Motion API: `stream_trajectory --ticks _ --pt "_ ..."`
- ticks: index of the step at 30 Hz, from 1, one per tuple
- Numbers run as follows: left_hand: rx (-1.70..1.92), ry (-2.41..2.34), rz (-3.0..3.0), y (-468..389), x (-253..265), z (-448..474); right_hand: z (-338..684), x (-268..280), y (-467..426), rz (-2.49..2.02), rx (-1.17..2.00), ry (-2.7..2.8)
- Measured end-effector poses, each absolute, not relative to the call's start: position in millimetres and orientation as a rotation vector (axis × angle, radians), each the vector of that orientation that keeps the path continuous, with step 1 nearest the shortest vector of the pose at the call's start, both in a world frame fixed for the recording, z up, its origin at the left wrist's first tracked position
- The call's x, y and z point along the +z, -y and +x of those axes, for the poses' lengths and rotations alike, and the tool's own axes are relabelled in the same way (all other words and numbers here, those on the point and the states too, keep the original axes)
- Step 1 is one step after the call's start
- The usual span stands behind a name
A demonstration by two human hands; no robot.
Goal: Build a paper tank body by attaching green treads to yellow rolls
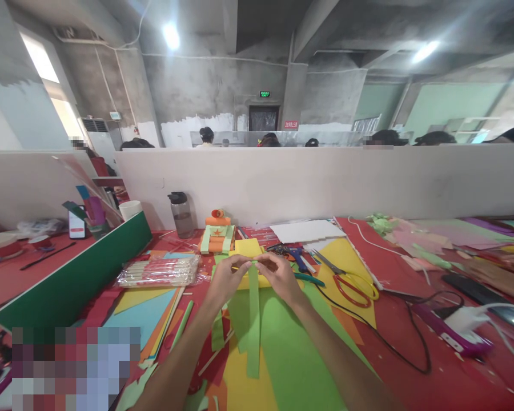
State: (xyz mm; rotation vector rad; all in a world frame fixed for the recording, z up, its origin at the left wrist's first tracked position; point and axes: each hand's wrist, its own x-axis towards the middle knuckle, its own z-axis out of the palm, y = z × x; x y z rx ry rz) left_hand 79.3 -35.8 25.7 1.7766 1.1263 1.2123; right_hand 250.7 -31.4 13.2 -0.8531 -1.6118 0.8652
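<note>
Green paper strip [253, 328] runs toward the person from the meeting fingertips of both hands, above the yellow sheet [242, 385] and the larger green sheet [302, 342], near the middle of the red table [406, 365]. The left hand [228, 279] and the right hand [281, 278] seem to pinch its far end between thumbs and forefingers, the tips close together. The step in hand looks like working that end, perhaps folding it or lining it up; I cannot tell which. From here the work seems to call for a light, even pinch, so that the thin paper neither creases nor skews.

The fingertips cover the far end, so any fold there is hidden. Just beyond, the yellow paper piece [248, 248] is partly blocked by the hands. Whether the near end touches the sheets below is unclear. Both forearms [175, 359] are cut off at the bottom edge, the lower left corner is blurred into blocks, and the blue tool [298, 260] is hard to make out among the clutter
</note>
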Motion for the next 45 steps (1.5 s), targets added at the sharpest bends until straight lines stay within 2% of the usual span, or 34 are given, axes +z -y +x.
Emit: stream_trajectory --ticks 19,45 --pt "1.190 -1.212 1.739 34 21 77 250 10 30 -0.885 0.913 1.572" --pt "1.142 -1.269 2.281 45 27 80 251 11 33 -0.972 0.750 1.706"
